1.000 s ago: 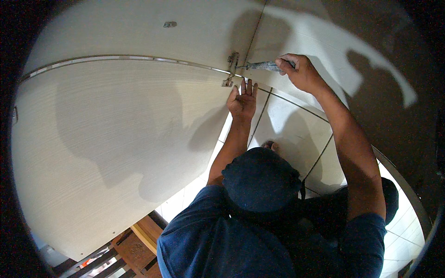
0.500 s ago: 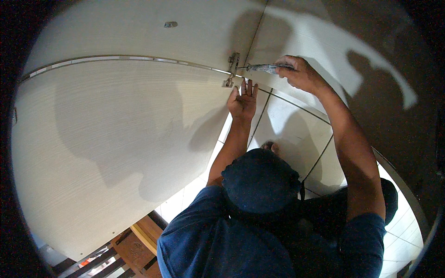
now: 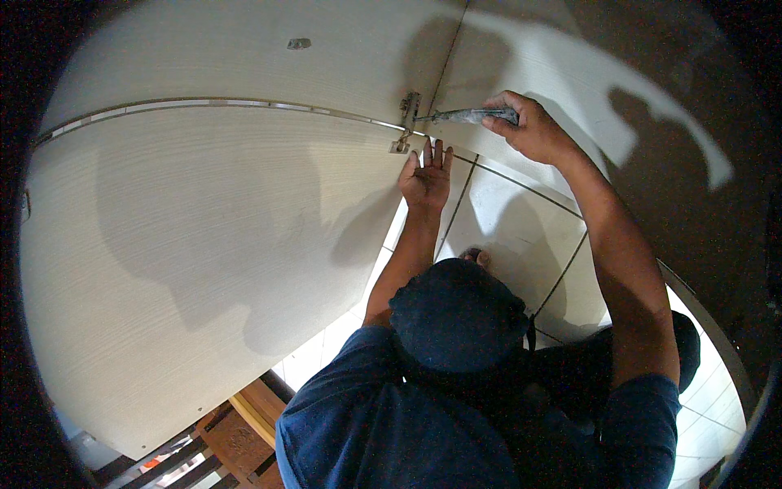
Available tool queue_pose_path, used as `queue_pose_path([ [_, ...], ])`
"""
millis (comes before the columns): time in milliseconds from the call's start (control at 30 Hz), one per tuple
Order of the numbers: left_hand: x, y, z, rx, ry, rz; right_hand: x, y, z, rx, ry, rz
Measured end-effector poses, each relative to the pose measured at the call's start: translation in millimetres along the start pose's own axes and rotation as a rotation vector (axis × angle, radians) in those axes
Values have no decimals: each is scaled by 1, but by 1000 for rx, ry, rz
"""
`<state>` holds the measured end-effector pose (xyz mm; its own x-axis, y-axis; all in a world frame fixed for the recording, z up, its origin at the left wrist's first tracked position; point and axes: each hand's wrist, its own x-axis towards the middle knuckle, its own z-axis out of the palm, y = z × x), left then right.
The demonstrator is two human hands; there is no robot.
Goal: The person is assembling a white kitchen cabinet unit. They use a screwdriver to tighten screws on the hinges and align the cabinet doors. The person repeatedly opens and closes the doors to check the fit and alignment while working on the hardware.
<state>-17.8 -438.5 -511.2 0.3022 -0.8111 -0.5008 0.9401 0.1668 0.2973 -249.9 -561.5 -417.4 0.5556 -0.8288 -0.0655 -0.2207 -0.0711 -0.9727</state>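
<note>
My right hand (image 3: 529, 130) grips the back end of a grey, worn-looking screwdriver (image 3: 464, 116). Its thin shaft points left, with the tip at or very close to a metal hinge (image 3: 410, 110); exact contact is too small to tell. The hinge bridges a pale cabinet door (image 3: 228, 220) and the pale panel (image 3: 204, 57) beyond it. Just below the hinge, my left hand (image 3: 427, 183) is palm up at the door's edge. Its fingers are stretched out and the thumb stands apart, with nothing visible held.
A metallic strip (image 3: 244, 102) runs along the gap between door and panel. Another small metal fitting (image 3: 300, 43) sits on the far panel. White floor tiles (image 3: 521, 220) with dark joints lie at right. Brown wooden furniture (image 3: 240, 436) stands at lower left.
My right hand has shifted slightly up, and its hold on the screwdriver's back end has turned a little. The handle now tilts up slightly more. My left hand stays in place.
</note>
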Motion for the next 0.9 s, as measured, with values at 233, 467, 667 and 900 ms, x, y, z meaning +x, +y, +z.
queue_pose_path([
  [233,-2,-3,4,5,36,24,-3,-8,1,389,-93,425],
  [467,1,-3,-5,-35,-10,1,-4,-12,3,330,-28,400],
  [667,-2,-1,-4,-45,-23,-14,1,0,-3,-22,-43,84],
  [900,-5,-3,1,-14,-17,-2,-9,10,8,-203,170,-240],
])
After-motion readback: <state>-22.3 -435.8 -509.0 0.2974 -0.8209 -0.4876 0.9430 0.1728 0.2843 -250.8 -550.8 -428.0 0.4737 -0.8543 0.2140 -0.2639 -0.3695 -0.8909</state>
